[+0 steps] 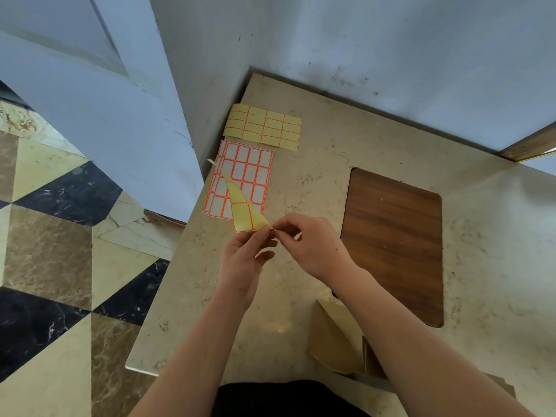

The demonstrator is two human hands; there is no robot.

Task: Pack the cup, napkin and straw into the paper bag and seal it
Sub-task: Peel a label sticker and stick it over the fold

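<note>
My left hand [243, 260] pinches a curled yellow sticker sheet [245, 216] with orange outlines, held above the marble table [316, 176]. My right hand [313, 245] meets it at the sheet's lower right corner, fingertips pinched on that corner. The brown paper bag [334, 341] lies at the table's near edge, partly hidden under my right forearm. Cup, napkin and straw are not visible.
A white label sheet with orange borders [243, 176] lies at the table's left edge, a yellow backing sheet [263, 127] beyond it. A dark wooden inset panel [394, 245] fills the table's right part. Walls close off the back; tiled floor [60, 266] lies left.
</note>
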